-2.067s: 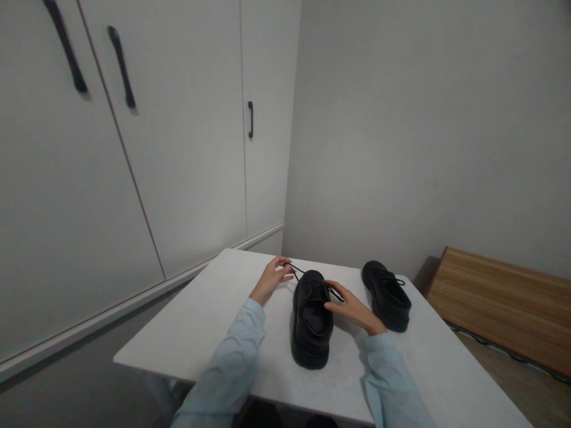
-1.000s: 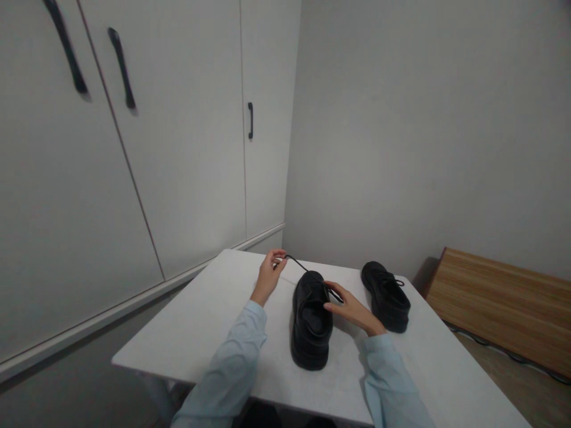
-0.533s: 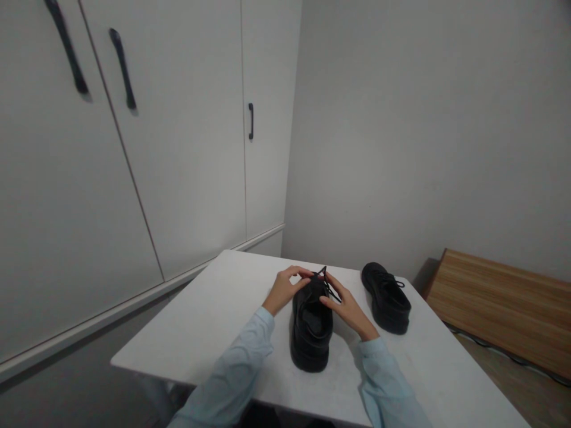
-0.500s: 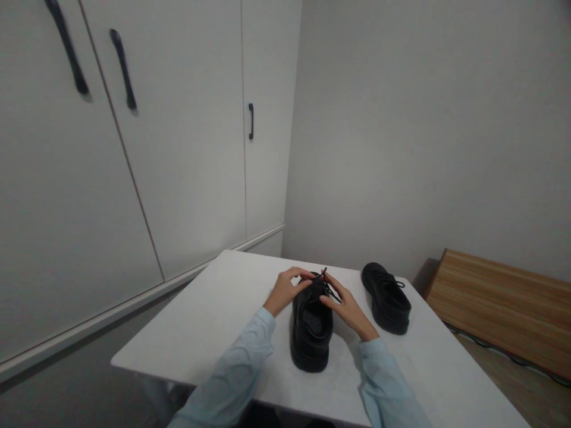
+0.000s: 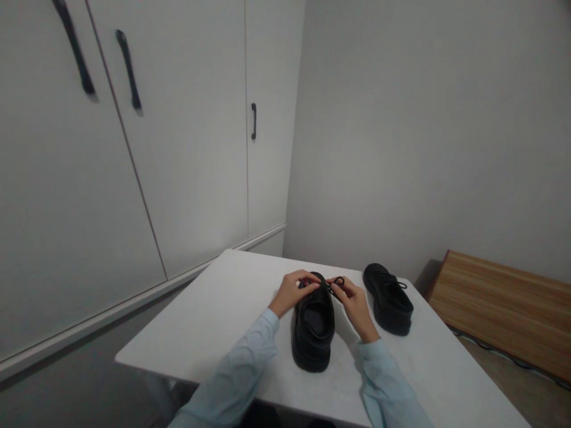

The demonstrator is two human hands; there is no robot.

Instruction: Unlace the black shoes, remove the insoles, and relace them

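The step in hand looks like looping the lace on the near shoe, which stands with its toe close to the far edge of the counter. The fingers of the left hand and right hand are pinched on the lace. The next move calls for an even pull sideways. Leftward, the counter stretches wide; the second shoe, near the far right corner, narrows the right hand's room.
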